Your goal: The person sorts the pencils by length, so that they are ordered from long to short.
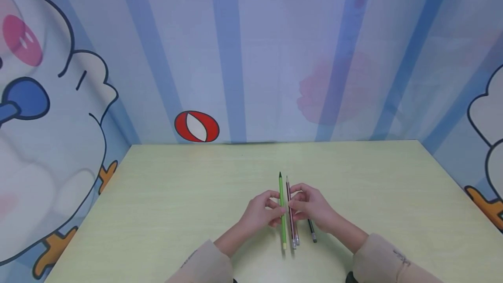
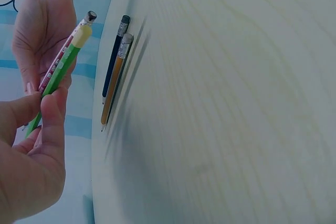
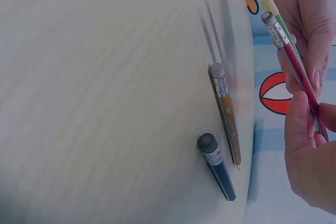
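In the head view my left hand [image 1: 257, 211] pinches a light green pencil [image 1: 284, 232] between thumb and fingers, its dark tip pointing away and its pale yellow end towards me. Close beside it, my right hand [image 1: 316, 208] pinches a dark red pencil [image 1: 292, 228] with a metal-banded eraser. The two pencils are held side by side, nearly parallel, above the table. Below them lie an orange-brown pencil [image 3: 230, 124] and a dark blue pencil [image 3: 221, 174], both with eraser ends. My right hand partly covers these two in the head view.
The pale wood-grain table [image 1: 188, 187] spreads out around both hands. A blue striped backdrop [image 1: 267, 56] rises at its far edge, with printed cartoon figures on the left and right sides and a red-and-white printed ball [image 1: 196, 126].
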Motion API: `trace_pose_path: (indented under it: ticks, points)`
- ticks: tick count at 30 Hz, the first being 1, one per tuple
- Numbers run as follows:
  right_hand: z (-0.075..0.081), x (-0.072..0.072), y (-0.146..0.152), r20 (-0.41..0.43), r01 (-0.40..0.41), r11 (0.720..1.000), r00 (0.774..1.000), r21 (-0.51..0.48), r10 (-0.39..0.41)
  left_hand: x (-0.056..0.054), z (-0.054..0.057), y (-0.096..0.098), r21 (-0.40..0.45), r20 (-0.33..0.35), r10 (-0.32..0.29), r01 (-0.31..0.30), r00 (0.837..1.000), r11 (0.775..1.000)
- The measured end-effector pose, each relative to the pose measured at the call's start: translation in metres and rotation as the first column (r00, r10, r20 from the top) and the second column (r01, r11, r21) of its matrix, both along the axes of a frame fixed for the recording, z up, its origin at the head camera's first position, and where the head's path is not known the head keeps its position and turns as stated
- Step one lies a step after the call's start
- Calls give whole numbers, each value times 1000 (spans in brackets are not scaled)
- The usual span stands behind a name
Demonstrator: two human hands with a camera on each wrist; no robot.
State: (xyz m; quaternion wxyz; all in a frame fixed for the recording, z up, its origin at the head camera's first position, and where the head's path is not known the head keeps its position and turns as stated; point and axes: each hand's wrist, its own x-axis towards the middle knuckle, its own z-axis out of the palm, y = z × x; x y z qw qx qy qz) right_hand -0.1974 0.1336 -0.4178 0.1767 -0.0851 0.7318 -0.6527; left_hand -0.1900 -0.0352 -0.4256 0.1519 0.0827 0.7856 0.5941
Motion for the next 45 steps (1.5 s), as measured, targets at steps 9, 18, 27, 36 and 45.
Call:
trace_pose_path:
  ticks: [9,18,27,36,45]
  points:
    - [1,0,-3,9,7,1000,1000,1,-7,0,-2,-4,-12,-3,6,-6,1000,1000]
    - [-2,-1,-4,33,18,1000,999,1,-18,-15,-2,-28,-72,-36,29,-32,999,997]
    - [-4,-1,-4,25,3,1000,1000,-14,-3,-41,12,-68,-208,-45,162,-168,986,964]
    - [-3,-2,-4,28,0,1000,1000,-10,0,-59,10,-100,-347,-67,260,-267,963,899]
    - [-3,-1,-4,23,2,1000,1000,6,-2,-62,-1,-119,-465,-105,267,-285,958,838]
